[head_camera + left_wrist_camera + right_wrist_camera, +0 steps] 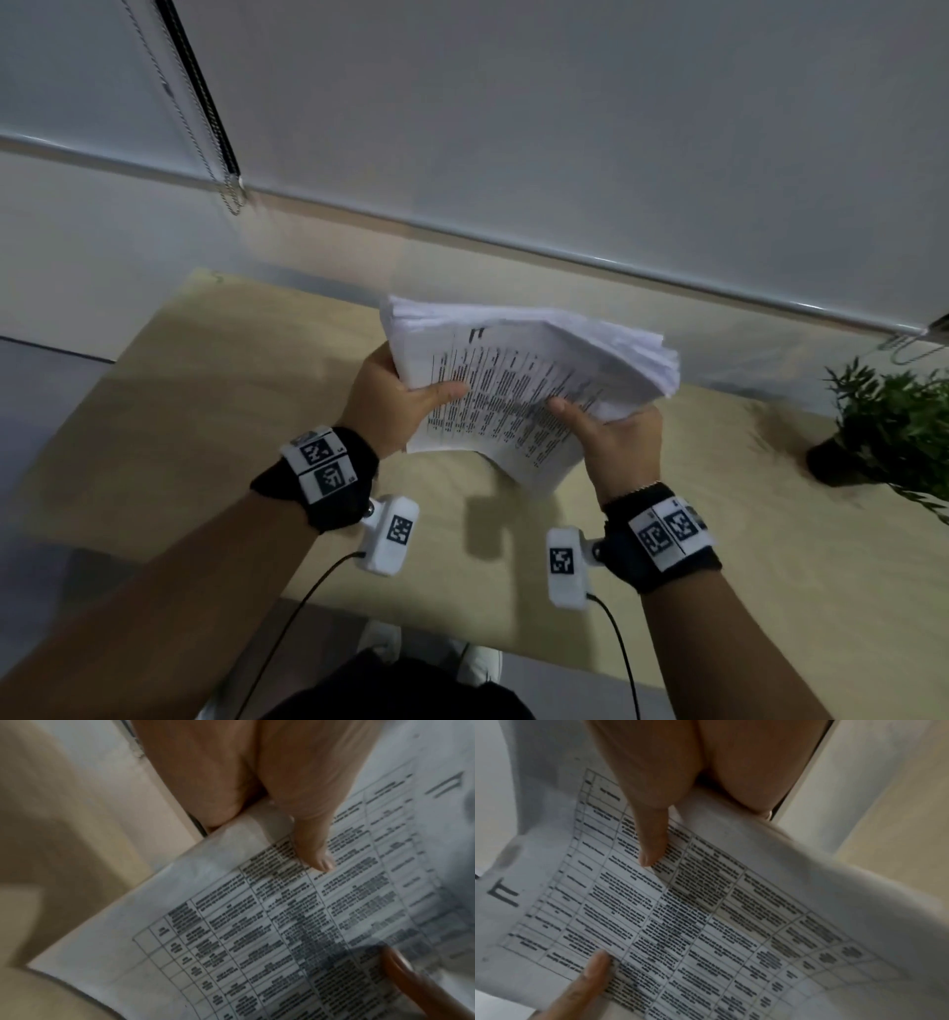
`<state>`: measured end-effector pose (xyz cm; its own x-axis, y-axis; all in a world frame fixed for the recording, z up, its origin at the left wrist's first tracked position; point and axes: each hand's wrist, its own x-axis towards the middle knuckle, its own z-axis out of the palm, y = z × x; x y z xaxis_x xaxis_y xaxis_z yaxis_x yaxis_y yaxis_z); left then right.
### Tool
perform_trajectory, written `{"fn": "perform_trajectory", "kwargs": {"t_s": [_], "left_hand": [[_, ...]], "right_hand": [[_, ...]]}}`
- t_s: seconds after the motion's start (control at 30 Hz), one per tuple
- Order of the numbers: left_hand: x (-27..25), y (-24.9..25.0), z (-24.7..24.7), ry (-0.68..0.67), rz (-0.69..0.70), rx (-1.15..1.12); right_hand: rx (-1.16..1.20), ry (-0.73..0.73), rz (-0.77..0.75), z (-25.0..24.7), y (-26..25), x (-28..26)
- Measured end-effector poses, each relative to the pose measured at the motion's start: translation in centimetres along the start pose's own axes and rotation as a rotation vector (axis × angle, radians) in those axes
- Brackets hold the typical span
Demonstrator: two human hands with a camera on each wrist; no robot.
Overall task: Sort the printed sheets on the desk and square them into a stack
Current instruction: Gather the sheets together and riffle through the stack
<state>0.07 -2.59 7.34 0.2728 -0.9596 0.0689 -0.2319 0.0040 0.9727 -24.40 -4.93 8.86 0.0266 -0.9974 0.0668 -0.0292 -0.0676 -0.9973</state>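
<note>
A thick pile of printed sheets [518, 380] with a table of text on top is held up above the wooden desk [215, 411]. My left hand [405, 401] grips its left side, thumb on the top sheet [257, 923] and fingers underneath. My right hand [611, 431] grips the right side the same way, thumb pressed on the printed table [680, 923]. The far edges of the sheets fan out unevenly. The fingers under the pile are hidden.
A small potted plant [893, 426] stands at the right end of the desk. A lowered roller blind [513, 128] with a bead chain [205, 133] hangs behind the desk. My shoes [482, 663] show below the desk's near edge.
</note>
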Motion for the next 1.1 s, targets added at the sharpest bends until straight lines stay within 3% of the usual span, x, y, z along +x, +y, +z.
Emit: {"fn": "perform_trajectory", "kwargs": {"t_s": [0.27, 0.4, 0.53, 0.77, 0.93, 1.1], "left_hand": [[-1.1, -0.1, -0.6, -0.104, 0.009, -0.055], [-1.4, 1.3, -1.4, -0.06, 0.061, -0.208], [-2.8, 1.9, -2.4, -0.233, 0.112, -0.251], [-3.2, 3.7, -2.5, -0.208, -0.019, -0.422], [-2.8, 3.9, -2.2, -0.213, 0.03, -0.277], [-1.4, 3.7, -1.9, -0.079, 0.151, -0.106]], "right_hand": [[0.014, -0.012, 0.06, 0.1, 2.0, -1.0], [0.04, 0.005, 0.039, 0.3, 1.5, -0.8], [0.052, -0.009, 0.026, 0.4, 1.2, -1.1], [0.042, -0.01, -0.007, 0.6, 0.9, -1.3], [0.038, 0.013, 0.019, 0.9, 1.1, -1.4], [0.048, 0.054, 0.035, 1.3, 0.5, -1.2]]}}
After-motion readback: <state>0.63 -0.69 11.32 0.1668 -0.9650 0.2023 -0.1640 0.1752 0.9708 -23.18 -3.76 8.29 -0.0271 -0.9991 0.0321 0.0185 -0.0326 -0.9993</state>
